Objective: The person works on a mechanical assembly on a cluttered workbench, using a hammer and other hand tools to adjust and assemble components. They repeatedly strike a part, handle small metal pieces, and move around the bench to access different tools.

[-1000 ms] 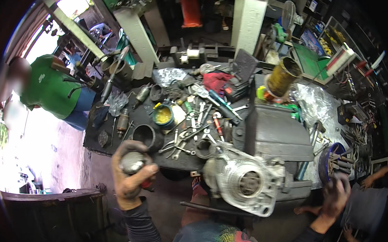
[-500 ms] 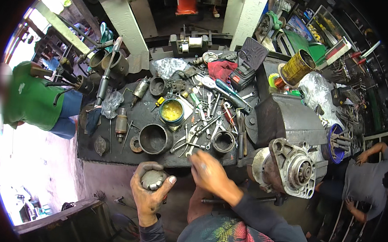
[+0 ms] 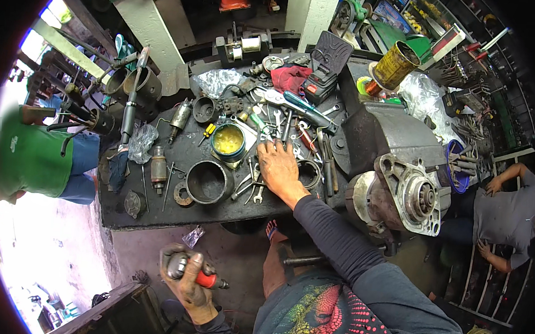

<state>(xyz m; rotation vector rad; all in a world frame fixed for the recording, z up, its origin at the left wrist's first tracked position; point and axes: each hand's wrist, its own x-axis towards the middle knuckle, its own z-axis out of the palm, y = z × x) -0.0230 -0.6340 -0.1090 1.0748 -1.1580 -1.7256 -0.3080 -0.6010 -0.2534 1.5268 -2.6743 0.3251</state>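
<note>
In mid-frame, the right hand point(image 3: 279, 168) has reached over the wrenches point(image 3: 258, 195); I can't tell what its fingers hold. Lower left, the left hand point(image 3: 190, 289) hugs a red tool point(image 3: 206, 280).

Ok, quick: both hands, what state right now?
Left hand: closed around a red-and-metal tool.
Right hand: palm down over the wrenches on the bench; whether it grips anything cannot be told.

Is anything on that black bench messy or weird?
Yes, a bit messy: the wrenches lie crisscrossed in a jumble near the right hand, pointing every which way, and a red cloth lies crumpled farther back. I can't see any spill.
</note>
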